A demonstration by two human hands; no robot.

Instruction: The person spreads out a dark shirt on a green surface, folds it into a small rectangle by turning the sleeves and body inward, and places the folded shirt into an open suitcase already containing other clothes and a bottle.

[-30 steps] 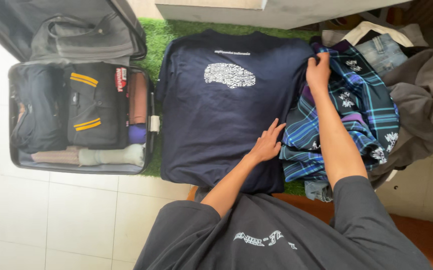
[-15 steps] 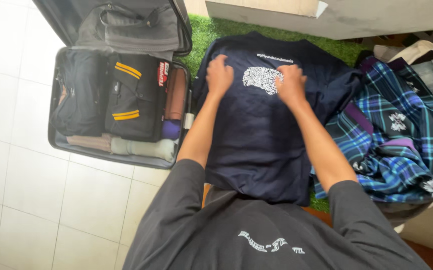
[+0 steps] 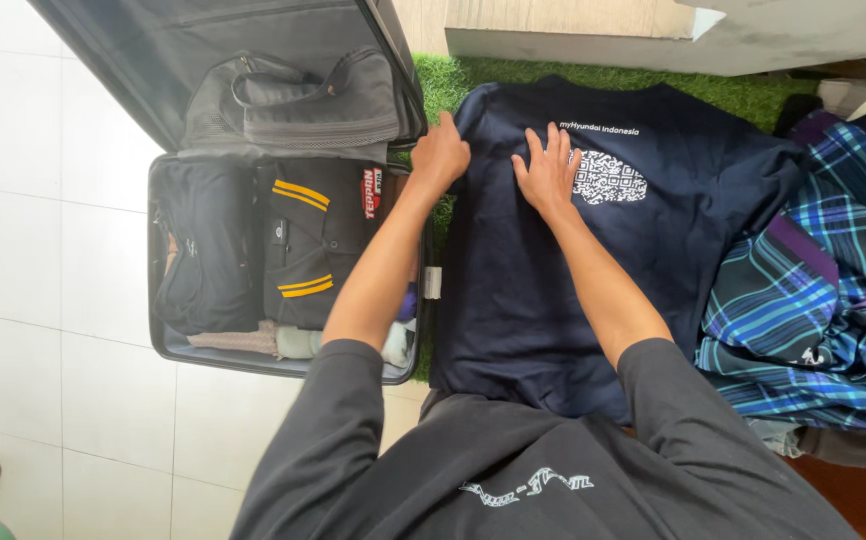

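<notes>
A home: white tiled floor (image 3: 43, 240), open packed suitcase (image 3: 253, 260), green grass-like mat (image 3: 473, 75), heaped clothes (image 3: 833, 290)

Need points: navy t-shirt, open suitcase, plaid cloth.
navy t-shirt (image 3: 543, 300), head view, bare middle of the back.
open suitcase (image 3: 158, 345), head view, lower left rim.
plaid cloth (image 3: 813, 320), head view, blue checked fold.

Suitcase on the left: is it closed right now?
No, the suitcase lies open on the tiled floor, lid raised, with folded clothes packed inside.
</notes>
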